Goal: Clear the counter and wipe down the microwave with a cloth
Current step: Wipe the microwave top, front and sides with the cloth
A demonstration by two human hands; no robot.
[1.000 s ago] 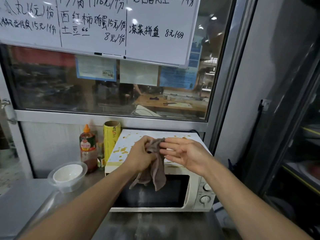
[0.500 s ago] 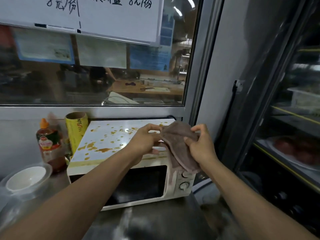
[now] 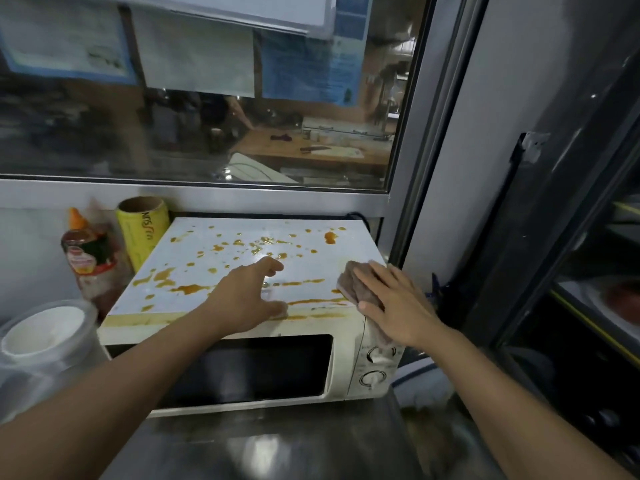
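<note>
A white microwave [image 3: 194, 268] stands on the steel counter, its top spattered with orange-brown sauce stains. A brown cloth [image 3: 349, 280] lies on the top's front right corner and hangs a little down over the control panel. My right hand [image 3: 394, 303] presses flat on the cloth with straight fingers. My left hand [image 3: 246, 299] rests on the top's front edge near the middle, fingers loosely spread, holding nothing.
Left of the microwave stand a sauce bottle [image 3: 88, 258] with an orange cap and a yellow roll [image 3: 143, 233]. A clear lidded container with a white bowl [image 3: 41, 337] sits at the counter's left. A glass-door cabinet [image 3: 588, 271] is close on the right; a window is behind.
Both hands held the cloth up in front of the microwave. The left hand has let go and now rests on the top; the right has laid the cloth on the right corner.
</note>
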